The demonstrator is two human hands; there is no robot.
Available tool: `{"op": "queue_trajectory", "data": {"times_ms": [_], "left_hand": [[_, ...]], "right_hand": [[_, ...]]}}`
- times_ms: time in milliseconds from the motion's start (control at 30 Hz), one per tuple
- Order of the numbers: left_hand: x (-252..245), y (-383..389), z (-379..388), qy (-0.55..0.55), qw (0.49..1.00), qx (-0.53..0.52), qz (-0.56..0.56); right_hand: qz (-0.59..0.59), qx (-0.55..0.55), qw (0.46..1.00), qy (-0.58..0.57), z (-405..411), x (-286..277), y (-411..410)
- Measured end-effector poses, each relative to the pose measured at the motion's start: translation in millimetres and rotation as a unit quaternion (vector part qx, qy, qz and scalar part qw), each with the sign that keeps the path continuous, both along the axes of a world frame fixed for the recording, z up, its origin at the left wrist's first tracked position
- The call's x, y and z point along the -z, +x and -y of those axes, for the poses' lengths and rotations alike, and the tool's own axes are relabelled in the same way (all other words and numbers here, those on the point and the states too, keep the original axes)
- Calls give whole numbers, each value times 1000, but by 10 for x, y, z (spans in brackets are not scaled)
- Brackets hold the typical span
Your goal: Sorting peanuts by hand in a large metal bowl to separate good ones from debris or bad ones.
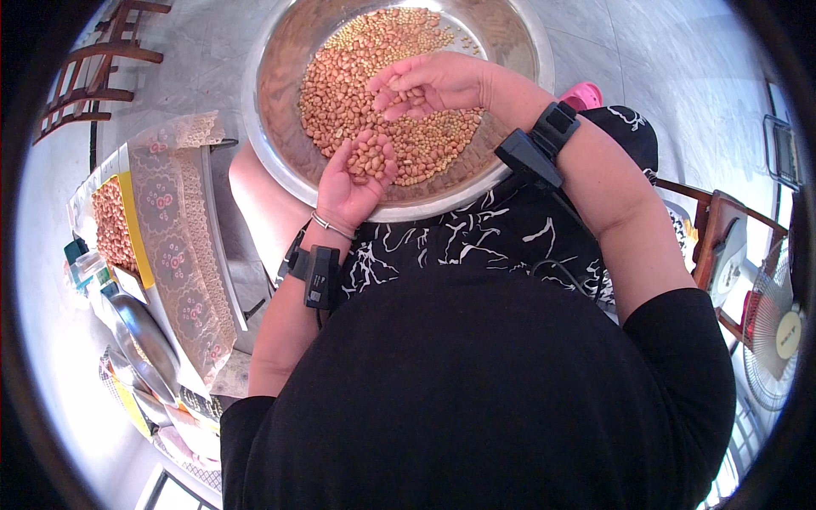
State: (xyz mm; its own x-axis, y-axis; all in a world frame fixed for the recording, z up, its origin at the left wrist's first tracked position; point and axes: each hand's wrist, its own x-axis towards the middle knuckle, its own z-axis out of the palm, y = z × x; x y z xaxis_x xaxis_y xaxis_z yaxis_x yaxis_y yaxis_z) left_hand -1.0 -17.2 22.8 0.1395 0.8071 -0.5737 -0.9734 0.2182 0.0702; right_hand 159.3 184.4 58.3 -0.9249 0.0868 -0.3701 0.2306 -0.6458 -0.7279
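Note:
A wide stainless steel basin (280,146) rests at my lap. In it lies a mix of reddish-brown peanuts (331,83) and small yellow soybeans (366,29). My left hand (357,172) is cupped palm up above the basin's near left side, holding a small heap of peanuts (368,159). To its upper right, my right hand (433,86) is turned partly palm up over the mix, its fingers curled around a few peanuts (411,97). The thumb of that hand lies near its fingers. Part of the mix is hidden beneath both hands.
At the left, a table with a lace tablecloth (166,242) bears a yellow-edged container of peanuts (113,223) and a metal bowl (143,344). A wooden chair (95,70) stands at the upper left. An electric fan (774,331) is at the right, and a pink clog (583,95) lies beyond my knee.

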Motion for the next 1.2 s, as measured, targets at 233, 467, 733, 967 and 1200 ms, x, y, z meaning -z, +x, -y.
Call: {"op": "queue_trajectory", "data": {"times_ms": [233,467,733,967,1200], "left_hand": [[-25,18,-12,-11,1000,3,3],[-22,33,-32,24,999,-14,29],[-25,-51,33,65,995,-20,77],[-295,-98,104,75,992,-70,79],[-863,-1157,419,137,967,-208,-61]], "right_hand": [[-65,55,995,-46,329,-46,-252],[-110,0,952,285,401,-151,-255],[35,-100,782,614,89,348,-132],[77,-126,789,596,184,58,26],[79,-92,820,559,158,108,32]]}}
